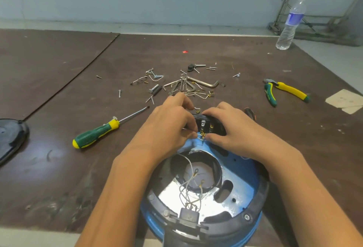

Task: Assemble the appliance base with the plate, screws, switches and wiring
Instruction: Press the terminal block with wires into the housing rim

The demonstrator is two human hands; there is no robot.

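A blue round appliance base (247, 185) lies upside down at the table's near edge, its shiny metal plate (172, 191) and grey wires (188, 189) exposed. On its far rim sits a black switch block (208, 125) with brass terminals. My left hand (169, 127) pinches a wire end at those terminals. My right hand (231, 128) grips the switch block from the right. A second black switch part (189, 216) sits on the near rim.
A green and yellow screwdriver (98, 130) lies to the left. Loose screws, hex keys and wire clips (184, 85) are scattered beyond the hands. Yellow-green pliers (282, 91) lie right, a water bottle (290, 24) far right, a black cover (9, 138) at left edge.
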